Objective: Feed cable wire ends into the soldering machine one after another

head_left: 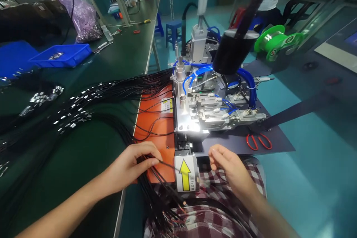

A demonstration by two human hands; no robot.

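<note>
Two hands, apart. Left hand (141,160), lower centre, pinches one thin black cable (167,164) between thumb and fingers. Cable's long axis runs right and slightly down from the fingertips, free end toward the right hand (226,160), across the white sign (180,173) with one yellow arrow pointing up-frame. Right-hand fingers curled; can't tell if they hold anything.

Below: cable bundle (144,186), too many to count, smooth black jackets, stripped ends pointing down-frame over red-and-white checked cloth (206,217). Centre: one machine (189,115), bright blocky metal, curved blue hoses (252,89), beside a flat orange plate (158,141) with one warning label (167,105).

Right: one pair of red-handled scissors (259,142), one round green plastic spool (275,42). Left: dark green tabletop (111,171), shiny silver cable ends (74,100). Upper left: shallow blue plastic tray (75,55), one crinkled translucent purple bag (82,16).
</note>
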